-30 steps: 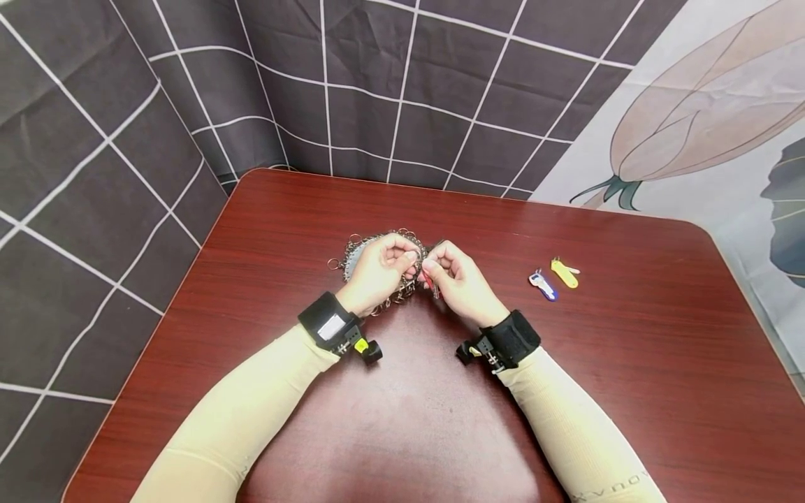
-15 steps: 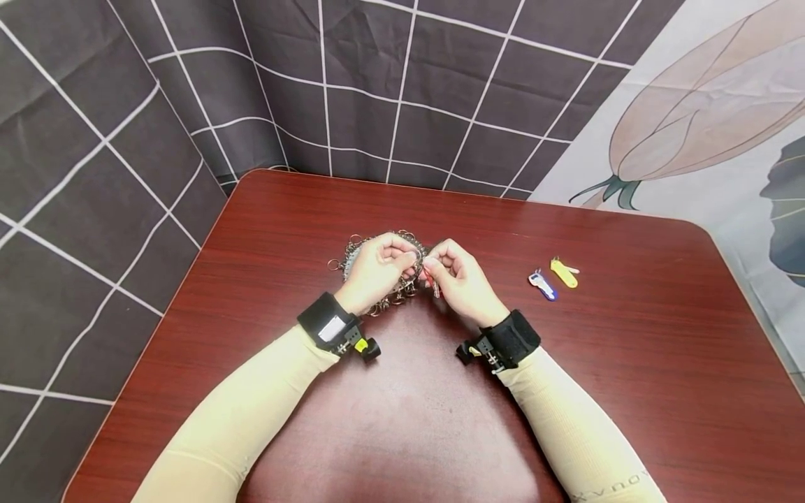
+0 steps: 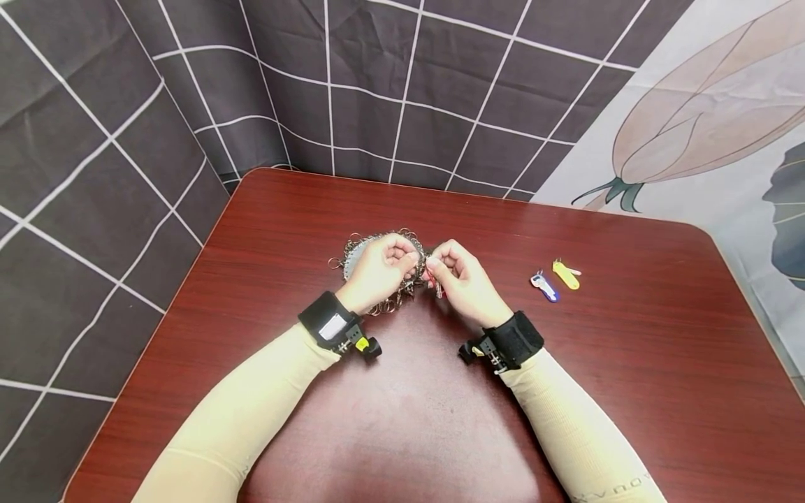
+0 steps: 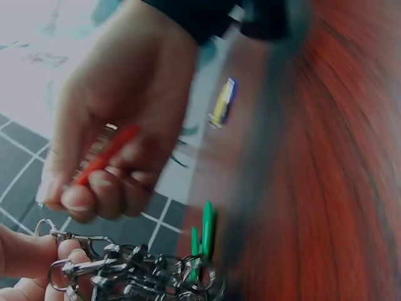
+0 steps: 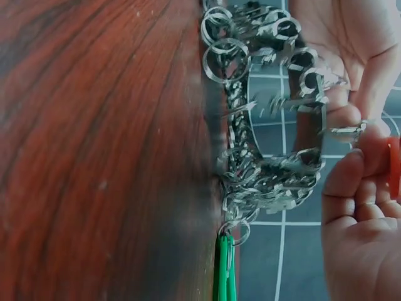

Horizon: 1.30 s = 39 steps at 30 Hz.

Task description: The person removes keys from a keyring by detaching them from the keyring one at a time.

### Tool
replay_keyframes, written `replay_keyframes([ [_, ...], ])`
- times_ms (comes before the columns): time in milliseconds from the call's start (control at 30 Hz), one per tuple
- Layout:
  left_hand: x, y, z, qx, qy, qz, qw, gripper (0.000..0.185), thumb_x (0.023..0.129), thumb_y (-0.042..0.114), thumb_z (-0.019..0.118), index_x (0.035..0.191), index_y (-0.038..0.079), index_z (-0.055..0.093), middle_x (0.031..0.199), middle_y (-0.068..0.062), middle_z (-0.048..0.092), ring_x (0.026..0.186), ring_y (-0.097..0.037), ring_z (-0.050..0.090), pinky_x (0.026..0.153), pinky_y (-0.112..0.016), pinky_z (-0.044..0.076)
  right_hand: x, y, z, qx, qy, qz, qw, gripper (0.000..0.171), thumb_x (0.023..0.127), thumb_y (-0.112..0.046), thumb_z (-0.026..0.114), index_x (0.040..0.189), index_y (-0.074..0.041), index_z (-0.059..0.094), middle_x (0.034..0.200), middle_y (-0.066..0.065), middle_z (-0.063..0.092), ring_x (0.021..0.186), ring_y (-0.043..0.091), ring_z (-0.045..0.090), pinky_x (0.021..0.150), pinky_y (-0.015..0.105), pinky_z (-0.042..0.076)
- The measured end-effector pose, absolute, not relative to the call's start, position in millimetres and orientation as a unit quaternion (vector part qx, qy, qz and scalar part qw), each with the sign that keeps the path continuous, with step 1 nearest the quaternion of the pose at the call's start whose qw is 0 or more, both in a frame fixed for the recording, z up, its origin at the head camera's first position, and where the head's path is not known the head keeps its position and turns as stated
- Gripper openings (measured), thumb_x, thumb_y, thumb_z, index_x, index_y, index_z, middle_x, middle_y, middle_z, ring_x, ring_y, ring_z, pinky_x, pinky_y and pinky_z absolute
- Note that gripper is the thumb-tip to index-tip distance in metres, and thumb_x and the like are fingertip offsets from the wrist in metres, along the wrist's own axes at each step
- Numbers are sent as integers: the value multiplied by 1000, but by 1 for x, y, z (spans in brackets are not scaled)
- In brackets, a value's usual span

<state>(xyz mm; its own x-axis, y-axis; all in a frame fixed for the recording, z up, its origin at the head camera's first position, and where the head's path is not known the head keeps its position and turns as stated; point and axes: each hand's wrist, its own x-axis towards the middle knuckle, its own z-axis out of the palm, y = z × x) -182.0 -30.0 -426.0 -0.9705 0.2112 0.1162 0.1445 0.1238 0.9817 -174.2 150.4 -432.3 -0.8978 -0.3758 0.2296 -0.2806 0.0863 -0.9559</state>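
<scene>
Holding steady: both hands meet over the key-ring bunch point(image 3: 377, 269), which sits near the far middle of the table point(image 3: 629, 363).
Left hand point(image 3: 377, 271): fingers curled round the metal bunch, pinching one clip of it (the left wrist view shows the clip between fingertip and thumb).
Right hand point(image 3: 462, 283): closed on the red key tag point(image 4: 106, 155), its tip brought right against the bunch.
Green tags point(image 5: 224, 266): already hanging from the bunch's lower side.
Blue tag point(image 3: 544, 286) and yellow tag point(image 3: 565, 274): lying loose on the table, well to the right of the bunch, just beside each other.
Change: hardly any over the last second; the hands have only crept a little closer together, so I judge the red tag is being worked onto a ring, not yet hooked.
</scene>
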Motion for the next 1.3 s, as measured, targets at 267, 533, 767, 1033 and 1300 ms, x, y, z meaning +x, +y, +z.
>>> replay_keyframes([
  [267, -183, -29, -427, 105, 684, 719, 65, 8, 94, 2, 59, 101, -1, 61, 86, -12, 64, 73, -18, 62, 67, -28, 54, -174, 150, -434, -210, 735, -644, 42, 8, 99, -4, 50, 95, 2, 48, 75, 22, 55, 56, 22, 50, 47, 24, 42],
  [533, -184, -26, -430, 121, 667, 733, 58, 8, 94, 0, 59, 100, -3, 61, 87, -12, 64, 73, -19, 61, 69, -28, 54, -173, 149, -435, -190, 714, -673, 30, 11, 99, -4, 51, 94, 5, 48, 78, 33, 54, 59, 25, 54, 47, 22, 43],
  [767, -184, -26, -430, 142, 663, 734, 42, 9, 93, -2, 60, 100, -6, 61, 86, -15, 62, 73, -21, 60, 69, -29, 54, -171, 148, -429, -174, 713, -679, 25, 8, 98, 1, 50, 93, 7, 49, 71, 17, 58, 54, 18, 51, 46, 22, 41],
  [1033, -182, -25, -431, 176, 701, 691, -17, 7, 91, -2, 62, 97, -1, 64, 84, -12, 63, 73, -22, 61, 69, -32, 54, -160, 143, -404, -159, 743, -650, 7, 9, 96, 2, 51, 91, 8, 50, 68, 13, 58, 50, 15, 51, 45, 23, 42],
  [1300, -182, -24, -432, 161, 697, 698, -1, 10, 91, -2, 62, 101, -3, 65, 86, -15, 63, 74, -29, 61, 69, -34, 53, -160, 145, -402, -137, 731, -669, 10, 7, 96, 1, 51, 91, 5, 51, 68, 5, 60, 53, 13, 51, 45, 22, 40],
])
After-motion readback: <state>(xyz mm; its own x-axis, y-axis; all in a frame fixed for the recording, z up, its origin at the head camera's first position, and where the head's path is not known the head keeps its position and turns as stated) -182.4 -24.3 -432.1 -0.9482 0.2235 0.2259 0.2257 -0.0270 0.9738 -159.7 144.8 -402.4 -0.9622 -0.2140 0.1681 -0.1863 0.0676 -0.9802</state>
